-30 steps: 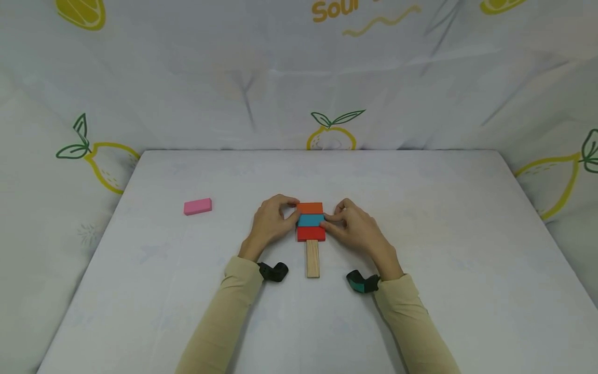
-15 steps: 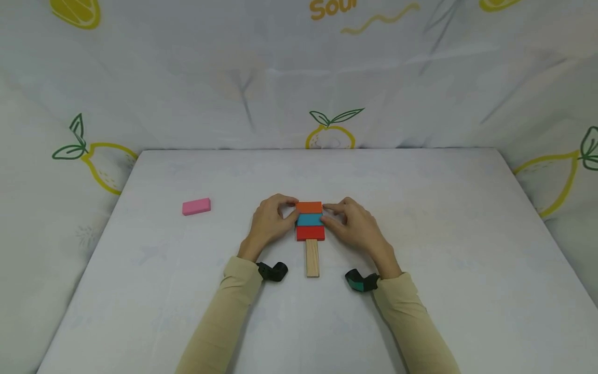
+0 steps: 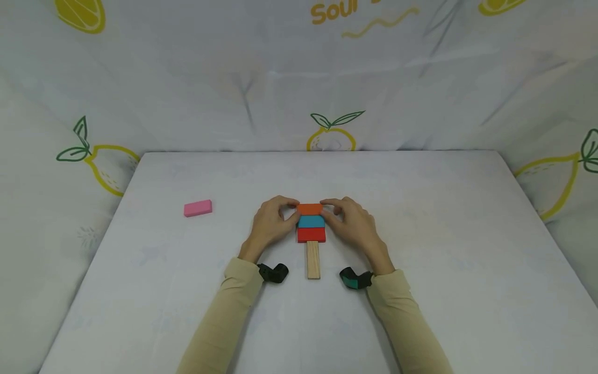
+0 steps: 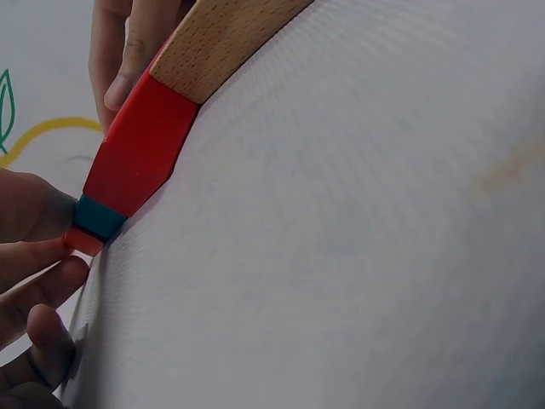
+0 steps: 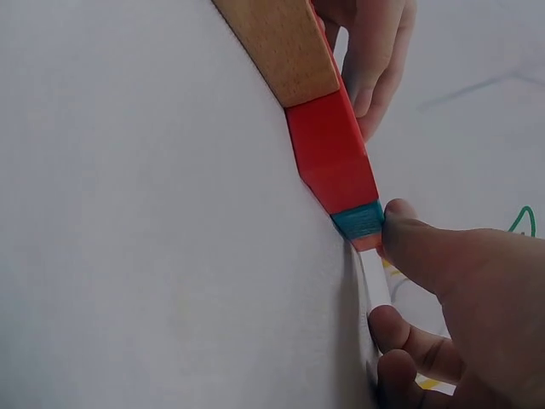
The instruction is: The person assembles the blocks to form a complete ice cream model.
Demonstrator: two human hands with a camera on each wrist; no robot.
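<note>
Three coloured wooden blocks lie flat in a row, edge against edge: an orange block point(image 3: 310, 209) farthest, a blue block point(image 3: 311, 222) in the middle and a red block point(image 3: 311, 235) nearest. A plain wood block point(image 3: 313, 259) points lengthwise toward me from the red one. My left hand point(image 3: 272, 222) holds the orange block's left end with thumb and index finger, the thumb also beside the blue block. At the opposite end, my right hand point(image 3: 353, 224) pinches the orange block, index at its far corner and thumb near the blue seam. Other fingers curl below in the right wrist view.
A pink block point(image 3: 198, 208) lies apart on the white table point(image 3: 448, 218), left of the hands. Behind the table's back edge hangs a lemon-print cloth point(image 3: 196, 88). Each wrist wears a small black camera, such as the one on the right point(image 3: 356, 279).
My right hand has shifted slightly left and away from me, from the blue block's right end to the orange block's. The left hand and the blocks keep their places.
</note>
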